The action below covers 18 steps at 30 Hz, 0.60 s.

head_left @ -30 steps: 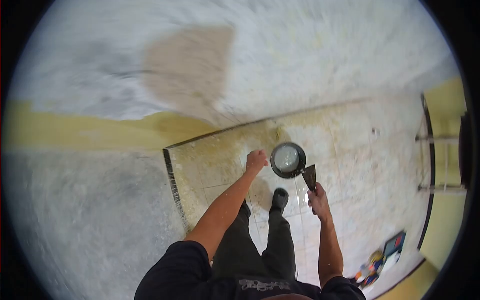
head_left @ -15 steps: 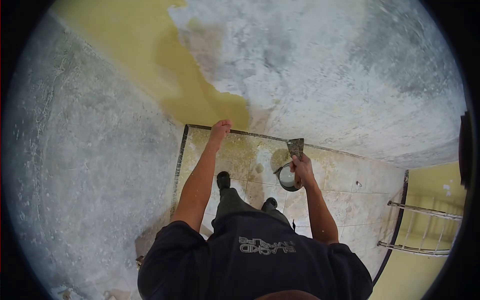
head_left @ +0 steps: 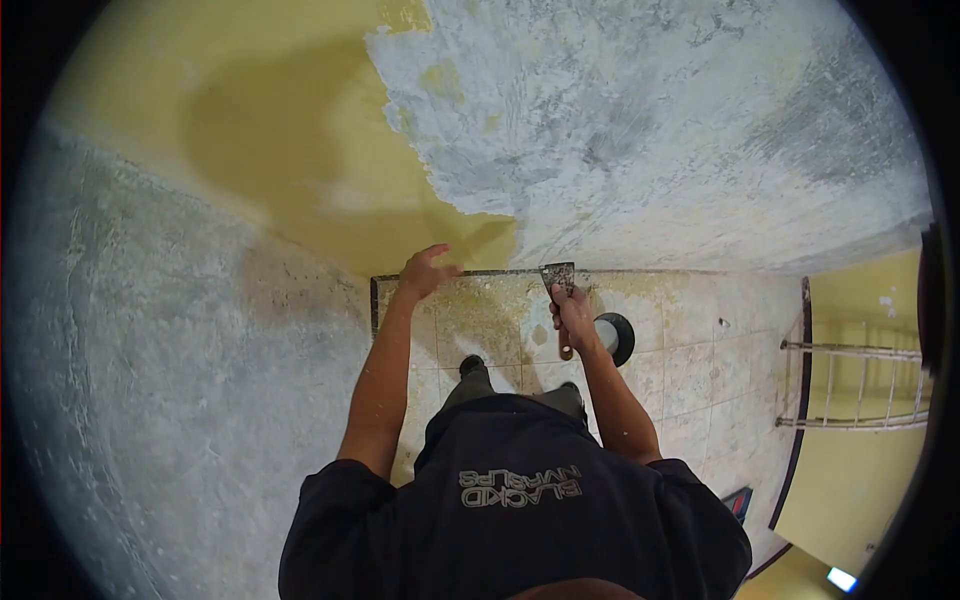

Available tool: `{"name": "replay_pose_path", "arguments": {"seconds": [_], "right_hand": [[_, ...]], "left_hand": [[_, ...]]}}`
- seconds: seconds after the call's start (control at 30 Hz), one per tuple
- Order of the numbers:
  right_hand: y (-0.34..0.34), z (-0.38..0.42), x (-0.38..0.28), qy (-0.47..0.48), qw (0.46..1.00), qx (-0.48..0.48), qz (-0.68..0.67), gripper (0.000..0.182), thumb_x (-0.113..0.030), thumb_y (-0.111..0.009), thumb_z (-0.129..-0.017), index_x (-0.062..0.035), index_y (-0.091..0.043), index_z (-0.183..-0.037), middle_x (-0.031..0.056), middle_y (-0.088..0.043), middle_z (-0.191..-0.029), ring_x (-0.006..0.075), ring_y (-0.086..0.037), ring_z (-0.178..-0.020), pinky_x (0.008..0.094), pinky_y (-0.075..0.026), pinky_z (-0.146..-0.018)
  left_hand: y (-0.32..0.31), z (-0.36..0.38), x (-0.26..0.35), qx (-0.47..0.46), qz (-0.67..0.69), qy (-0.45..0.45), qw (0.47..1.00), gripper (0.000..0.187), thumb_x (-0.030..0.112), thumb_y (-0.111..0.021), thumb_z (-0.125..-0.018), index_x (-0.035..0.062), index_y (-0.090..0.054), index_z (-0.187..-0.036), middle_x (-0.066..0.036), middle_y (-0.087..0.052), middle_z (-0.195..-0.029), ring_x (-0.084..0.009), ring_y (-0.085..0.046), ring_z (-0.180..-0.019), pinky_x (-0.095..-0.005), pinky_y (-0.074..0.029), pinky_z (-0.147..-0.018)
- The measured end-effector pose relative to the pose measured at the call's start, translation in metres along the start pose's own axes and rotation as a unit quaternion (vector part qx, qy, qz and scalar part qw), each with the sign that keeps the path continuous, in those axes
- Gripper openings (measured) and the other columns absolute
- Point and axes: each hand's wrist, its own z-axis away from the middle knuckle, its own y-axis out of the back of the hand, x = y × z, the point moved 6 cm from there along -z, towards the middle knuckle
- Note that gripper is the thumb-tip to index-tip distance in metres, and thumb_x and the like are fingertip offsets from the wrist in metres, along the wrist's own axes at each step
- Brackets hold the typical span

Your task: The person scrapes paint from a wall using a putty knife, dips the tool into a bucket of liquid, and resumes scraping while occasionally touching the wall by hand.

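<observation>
scraper (head_left: 557, 276) is sitting in the right hand (head_left: 574, 318), fingers wrapping its handle; left hand (head_left: 424, 270), fingers apart, is probably touching the wall (head_left: 640, 130). keeping the blade flat is helping.

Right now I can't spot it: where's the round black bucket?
In the head view, the round black bucket sits on the tiled floor, just right of the right hand.
</observation>
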Motion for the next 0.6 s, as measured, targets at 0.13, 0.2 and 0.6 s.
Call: {"name": "replay_pose_path", "arguments": {"seconds": [0.13,0.2,0.6], "right_hand": [[0.006,0.009,-0.005,0.036,0.99,0.067,0.12,0.027,-0.033,-0.056,-0.094,-0.0105,-0.051,-0.08,-0.0011,-0.049,-0.06,0.0083,-0.044,-0.046,0.0266,-0.037,-0.042],[0.014,0.014,0.004,-0.014,0.997,0.063,0.028,0.025,-0.031,-0.057,-0.093,-0.009,-0.05,-0.084,-0.0016,-0.048,-0.06,0.0082,-0.042,-0.045,0.0265,-0.035,-0.04],[0.071,0.034,0.022,-0.082,0.995,0.035,0.043,0.019,-0.024,-0.056,-0.092,-0.0064,-0.05,-0.086,0.0,-0.048,-0.062,0.0083,-0.042,-0.047,0.0261,-0.037,-0.042]], "left_hand": [[0.031,0.022,0.061,0.029,-0.365,0.008,0.931,0.066,0.047,-0.066,-0.08,0.0117,-0.051,-0.133,-0.013,-0.039,-0.146,-0.0294,-0.027,-0.139,-0.0527,-0.02,-0.109],[0.027,-0.007,0.036,0.115,-0.236,0.039,0.964,0.073,0.047,-0.062,-0.083,0.0116,-0.039,-0.143,-0.015,-0.018,-0.155,-0.0361,-0.007,-0.143,-0.0604,-0.011,-0.109],[0.007,-0.083,0.171,0.443,-0.427,-0.409,0.674,0.072,0.045,-0.047,-0.095,0.0134,-0.016,-0.151,-0.02,0.002,-0.156,-0.0382,0.0,-0.144,-0.0573,-0.01,-0.111]]}}
